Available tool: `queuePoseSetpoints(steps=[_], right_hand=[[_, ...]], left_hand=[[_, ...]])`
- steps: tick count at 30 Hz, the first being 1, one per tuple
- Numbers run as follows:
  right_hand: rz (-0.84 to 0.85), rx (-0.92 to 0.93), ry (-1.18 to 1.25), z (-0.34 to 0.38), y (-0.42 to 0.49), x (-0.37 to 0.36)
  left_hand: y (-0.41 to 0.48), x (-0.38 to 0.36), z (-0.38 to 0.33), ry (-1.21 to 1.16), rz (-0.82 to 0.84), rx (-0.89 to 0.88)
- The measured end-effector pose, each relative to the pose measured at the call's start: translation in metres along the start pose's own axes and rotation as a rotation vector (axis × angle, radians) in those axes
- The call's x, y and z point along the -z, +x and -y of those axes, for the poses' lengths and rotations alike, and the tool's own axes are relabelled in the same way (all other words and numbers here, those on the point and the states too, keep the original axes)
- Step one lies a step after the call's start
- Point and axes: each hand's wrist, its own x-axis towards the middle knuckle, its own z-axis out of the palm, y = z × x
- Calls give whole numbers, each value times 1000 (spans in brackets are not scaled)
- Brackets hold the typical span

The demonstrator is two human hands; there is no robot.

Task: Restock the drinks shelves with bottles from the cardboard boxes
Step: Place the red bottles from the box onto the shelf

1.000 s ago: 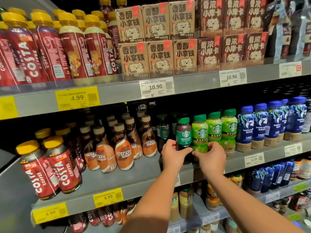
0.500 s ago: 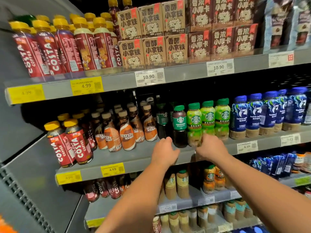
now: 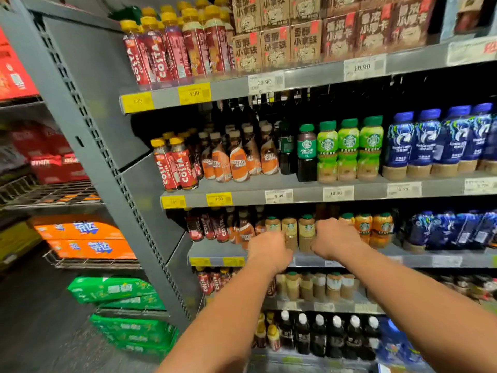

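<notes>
A second ago both hands were up on the dark Americano bottle [image 3: 306,153], settling it at the front of the middle shelf [image 3: 309,196]. Now they are off it. The bottle stands upright on its own at the shelf's front edge. The light-green bottles [image 3: 348,150] are just beside it on its right and the Nescafé bottles [image 3: 239,162] are off to its left.

The left hand [image 3: 269,250] and the right hand [image 3: 334,238] have dropped to the shelf directly below that bottle. They hang in front of the tan bottles [image 3: 290,231] there, one below and to the left of the Americano, the other below and to the right. I see only the blurred backs of the hands. The fingers curl away from me, and I cannot tell whether they are clamped on anything or merely loose.

My read is that this bottle counts as placed, label facing out. The hands look to be either tidying the row beneath it or coming away for more stock. No cardboard box shows anywhere around the bottle, so the next one has to come from out of sight.
</notes>
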Motion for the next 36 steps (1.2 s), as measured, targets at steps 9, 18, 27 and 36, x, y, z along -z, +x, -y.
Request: queuePoseSetpoints(steps=[9, 18, 27, 36], right_hand=[[83, -52, 29, 31, -117, -76], [257, -103, 59, 50, -232, -182], [356, -165, 75, 39, -242, -294], [407, -220, 245, 9, -206, -425]], left_hand=[[-131, -67, 18, -99, 98, -40], [-244, -158, 36, -123, 227, -99], [-268, -260, 48, -209, 341, 47], [-254, -385, 49, -306, 347, 157]])
